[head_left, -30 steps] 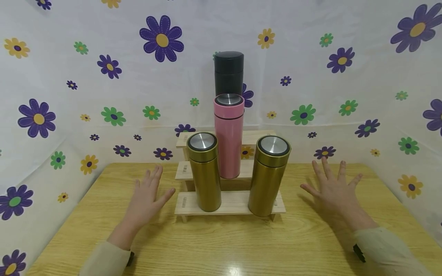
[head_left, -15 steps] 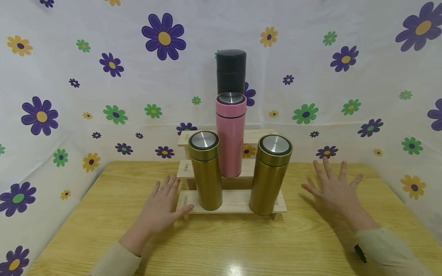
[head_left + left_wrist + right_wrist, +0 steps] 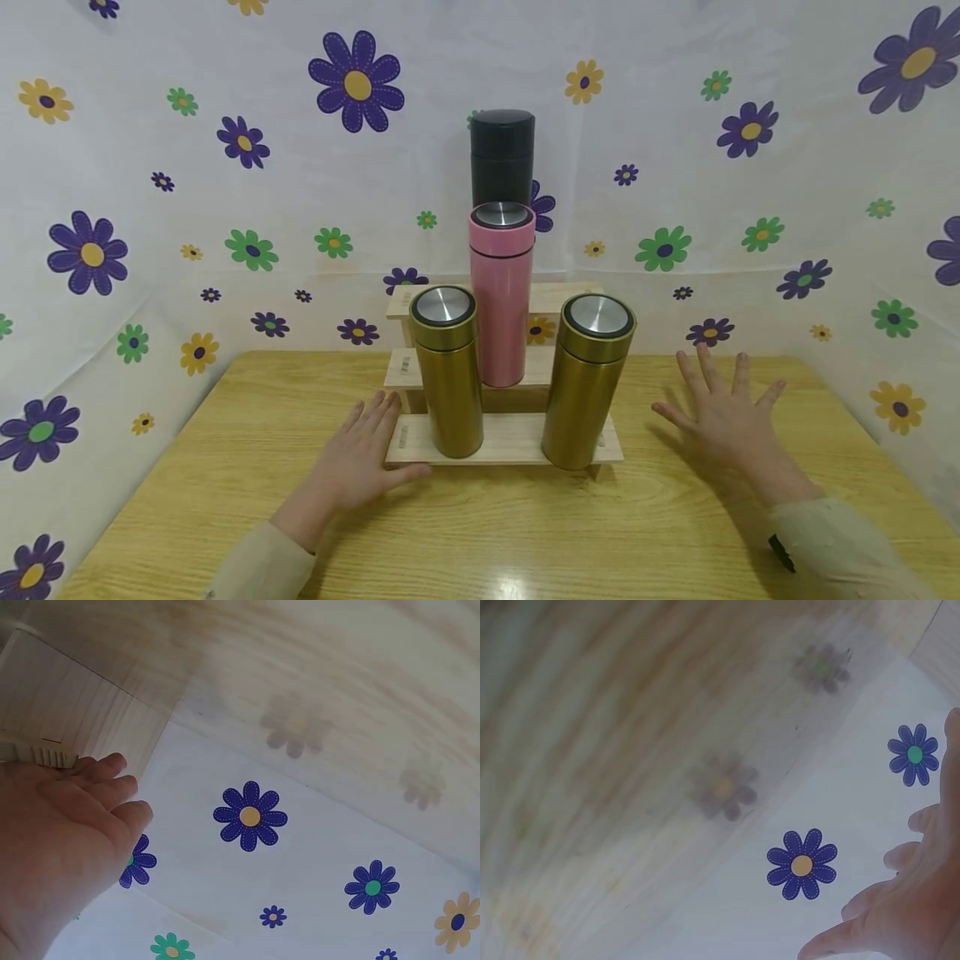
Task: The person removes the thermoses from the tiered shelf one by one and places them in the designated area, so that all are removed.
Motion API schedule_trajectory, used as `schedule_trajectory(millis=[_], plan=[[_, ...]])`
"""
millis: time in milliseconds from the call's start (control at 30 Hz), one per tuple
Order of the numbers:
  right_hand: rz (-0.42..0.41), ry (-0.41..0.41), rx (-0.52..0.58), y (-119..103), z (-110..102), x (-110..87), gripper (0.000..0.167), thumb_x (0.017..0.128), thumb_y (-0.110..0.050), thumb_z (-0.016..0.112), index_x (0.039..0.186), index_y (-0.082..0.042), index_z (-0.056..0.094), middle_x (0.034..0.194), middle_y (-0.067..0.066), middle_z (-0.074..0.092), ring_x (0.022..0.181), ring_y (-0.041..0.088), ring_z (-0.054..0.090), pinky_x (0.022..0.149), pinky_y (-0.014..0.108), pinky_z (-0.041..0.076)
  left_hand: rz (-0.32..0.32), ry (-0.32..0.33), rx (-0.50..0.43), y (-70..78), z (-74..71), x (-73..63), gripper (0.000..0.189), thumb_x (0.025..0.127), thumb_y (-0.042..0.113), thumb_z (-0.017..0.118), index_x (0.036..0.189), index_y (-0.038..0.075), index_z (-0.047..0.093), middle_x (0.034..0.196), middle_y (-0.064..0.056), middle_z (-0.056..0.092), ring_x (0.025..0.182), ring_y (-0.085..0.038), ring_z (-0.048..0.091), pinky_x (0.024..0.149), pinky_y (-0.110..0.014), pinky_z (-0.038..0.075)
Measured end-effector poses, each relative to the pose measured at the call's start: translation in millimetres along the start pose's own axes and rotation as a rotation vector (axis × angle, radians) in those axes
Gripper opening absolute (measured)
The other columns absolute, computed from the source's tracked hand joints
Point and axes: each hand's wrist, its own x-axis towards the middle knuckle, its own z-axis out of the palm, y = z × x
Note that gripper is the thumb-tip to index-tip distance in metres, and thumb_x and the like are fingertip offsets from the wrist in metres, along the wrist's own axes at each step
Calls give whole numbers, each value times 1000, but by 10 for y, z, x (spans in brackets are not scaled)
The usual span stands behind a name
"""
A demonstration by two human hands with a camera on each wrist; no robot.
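A three-step light wooden stand (image 3: 510, 437) holds the bottles. On its lowest step stand two gold vacuum flasks, a left gold flask (image 3: 453, 383) and a right gold flask (image 3: 581, 396), the right one reaching the front edge. A pink flask (image 3: 501, 317) is on the middle step, and a black flask (image 3: 501, 158) rises behind it, its lower part hidden. My left hand (image 3: 348, 467) lies at the stand's left end, fingers extended along its side and thumb along the front edge. My right hand (image 3: 731, 425) has its fingers spread over the table, apart from the stand.
The stand is on a wood-grain table (image 3: 480, 533). Behind and at both sides hangs a white cloth (image 3: 285, 192) printed with purple, green and yellow flowers. In the left wrist view, the wooden end of the stand (image 3: 90, 712) is beside the fingers.
My left hand has moved right and toward me, from beside the stand to its left end. The right hand stays in nearly the same place. The flasks and stand keep their arrangement.
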Motion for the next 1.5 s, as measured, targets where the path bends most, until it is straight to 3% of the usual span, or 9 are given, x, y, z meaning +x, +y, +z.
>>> schedule_trajectory(millis=[200, 300, 500, 633, 733, 1000, 1300, 1500], plan=[[-11, -4, -1, -15, 4, 10, 90, 91, -70, 35, 154, -17, -1, 157, 16, -11, 131, 57, -18, 84, 74, -26, 3, 5, 21, 0, 25, 6, 112, 80, 82, 37, 149, -5, 19, 155, -18, 17, 144, -31, 13, 117, -44, 11], [-17, 12, -9, -18, 8, 23, 89, 91, -69, 36, 155, -17, 3, 158, 18, -5, 132, 57, -16, 86, 77, -23, 5, 20, 33, 10, 25, 7, 111, 81, 80, 39, 149, -5, 18, 155, -19, 17, 144, -32, 14, 117, -43, 12], [-79, 109, -24, -51, -78, 77, 83, 94, -62, 41, 155, -14, 12, 157, 21, 12, 135, 58, 2, 93, 83, -2, 5, 29, 51, 30, 32, 8, 109, 83, 78, 41, 149, -5, 17, 155, -18, 14, 144, -32, 14, 117, -44, 12], [-150, 189, 41, -183, -347, 208, 75, 96, -52, 48, 153, -11, 20, 154, 21, 23, 134, 54, 19, 97, 79, 15, -1, 20, 46, 44, 33, 0, 110, 82, 79, 38, 149, -5, 16, 156, -18, 12, 144, -32, 12, 117, -44, 11], [-195, 249, 151, -328, -644, 349, 68, 97, -44, 51, 151, -8, 29, 151, 21, 30, 134, 50, 26, 102, 73, 19, -3, 22, 41, 51, 34, -4, 110, 82, 79, 38, 149, -5, 15, 156, -18, 12, 144, -32, 12, 117, -44, 12], [-197, 249, 467, -721, -1333, 709, 65, 96, -50, 49, 152, -22, 29, 152, 11, 33, 138, 38, 29, 107, 63, 27, -4, 36, 50, 34, 70, 8, 109, 83, 78, 39, 150, -5, 16, 156, -19, 13, 144, -31, 12, 117, -44, 12], [-341, 315, 582, -1122, -1872, 1118, 63, 95, -42, 55, 152, -32, 27, 153, 2, 33, 132, 31, 41, 104, 55, 37, -13, 38, 49, 50, 59, -24, 108, 83, 79, 36, 150, -4, 16, 156, -18, 13, 144, -31, 12, 117, -43, 12], [-407, 337, 548, -1365, -2171, 1329, 65, 96, -41, 55, 152, -36, 22, 154, -2, 29, 133, 22, 40, 107, 47, 37, -24, 31, 54, 60, 66, -31, 107, 84, 78, 38, 150, -4, 16, 156, -17, 12, 144, -31, 12, 117, -43, 12]])
